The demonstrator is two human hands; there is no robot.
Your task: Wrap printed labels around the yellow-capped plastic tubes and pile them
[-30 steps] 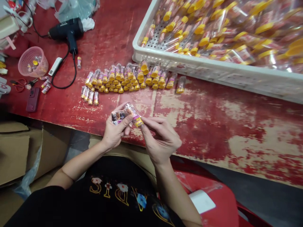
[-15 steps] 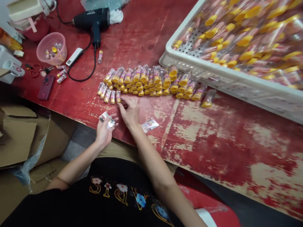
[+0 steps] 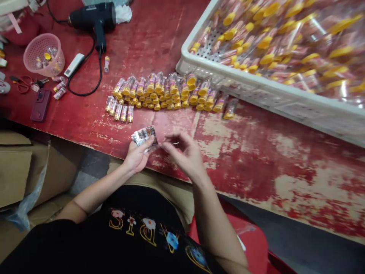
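A small stack of shiny printed packets (image 3: 145, 135) is pinched between the thumb and fingers of my left hand (image 3: 138, 155). Just right of it, my right hand (image 3: 186, 154) has its thumb and fingertips nearly together around something thin and clear, too small to make out. Beyond both hands lies a long pile of little clear tubes with yellow caps (image 3: 162, 91). A short row of smaller tubes (image 3: 119, 110) sits at the pile's left front.
A white perforated crate (image 3: 234, 76) full of yellow-capped tubes stands at the right. Toward the back left are a heat gun (image 3: 95, 19) with its cable, a pink basket (image 3: 44, 55), a white device (image 3: 74, 65), scissors (image 3: 22, 84) and a phone (image 3: 40, 105).
My right hand has left the row of small tubes and come to the packets. The packets in my left hand are now raised and fanned. The loose packet on the table no longer shows; the view has shifted right.
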